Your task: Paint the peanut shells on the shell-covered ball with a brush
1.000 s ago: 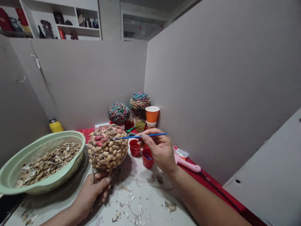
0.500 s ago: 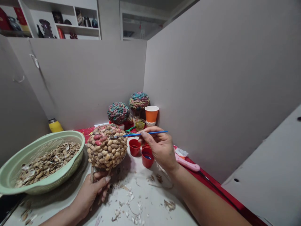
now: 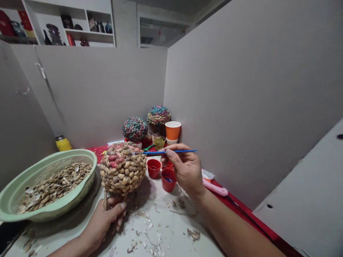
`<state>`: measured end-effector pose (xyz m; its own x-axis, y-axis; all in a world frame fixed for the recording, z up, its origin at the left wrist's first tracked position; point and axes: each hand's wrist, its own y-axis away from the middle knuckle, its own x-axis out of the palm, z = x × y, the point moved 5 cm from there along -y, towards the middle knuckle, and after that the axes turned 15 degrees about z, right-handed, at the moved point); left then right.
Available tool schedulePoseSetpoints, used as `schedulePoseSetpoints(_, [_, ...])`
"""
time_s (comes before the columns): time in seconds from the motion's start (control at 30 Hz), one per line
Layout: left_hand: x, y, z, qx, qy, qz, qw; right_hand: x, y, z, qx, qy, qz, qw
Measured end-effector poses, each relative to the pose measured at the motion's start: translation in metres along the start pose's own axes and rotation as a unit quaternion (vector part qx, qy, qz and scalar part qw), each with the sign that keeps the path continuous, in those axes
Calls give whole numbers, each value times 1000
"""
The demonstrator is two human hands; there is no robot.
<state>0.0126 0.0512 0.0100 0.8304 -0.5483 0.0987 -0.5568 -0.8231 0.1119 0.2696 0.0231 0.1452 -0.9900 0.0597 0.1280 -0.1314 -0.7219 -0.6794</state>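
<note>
I read this as the colouring step: right hand (image 3: pixel 184 169) pinches the blue brush (image 3: pixel 154 152), tip at the peanut ball (image 3: pixel 124 171) at its 9 o'clock, left hand (image 3: pixel 107 216) closed round the stick legs (image 3: pixel 105 200) at the ball's 7; next dab wants steady support.

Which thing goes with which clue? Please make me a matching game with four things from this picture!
Things:
1. Paintbrush
2. Basket
3. Bottle
4. Nearest nut ball

Clues:
A. Yellow with a dark top
B. Partly red, just above the left hand
C. Pale green, with shells inside
D. Held in the right hand

Right pairs: 1-D, 2-C, 3-A, 4-B
</note>
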Motion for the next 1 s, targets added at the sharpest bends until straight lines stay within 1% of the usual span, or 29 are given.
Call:
schedulePoseSetpoints(0.17, [0,0,1,16,-14,7,1000,11,6,6,-22,-14,5,1000])
schedulePoseSetpoints(0.23, [0,1,1,17,-19,8,1000,12,8,8,-34,-16,3,999])
schedulePoseSetpoints(0.3, [0,1,1,12,-20,10,1000,9,9,8,-37,-11,-4,999])
schedulePoseSetpoints(0.43, [1,2,-1,10,-8,8,1000,-3,7,4,-35,5,-31,999])
schedulePoseSetpoints(0.57, [2,3,-4,4,10,0,1000,-13,0,3,-33,-25,-60,997])
schedulePoseSetpoints(0.73, [0,4,-3,-10,46,-4,999,-15,-8,1,-19,-46,-52,997])
schedulePoseSetpoints(0.8, [-2,3,-2,-11,65,-6,998,-21,-11,3,-13,-15,-45,999])
schedulePoseSetpoints(0.87, [-3,1,0,-11,81,-3,997,-30,-17,7,6,58,-26,998])
schedulePoseSetpoints(0.93, [-3,-1,0,-12,84,4,996,-43,-23,9,35,137,4,990])
schedulePoseSetpoints(1.0, [-2,-1,-2,-9,79,9,997,-54,-28,8,68,183,44,980])
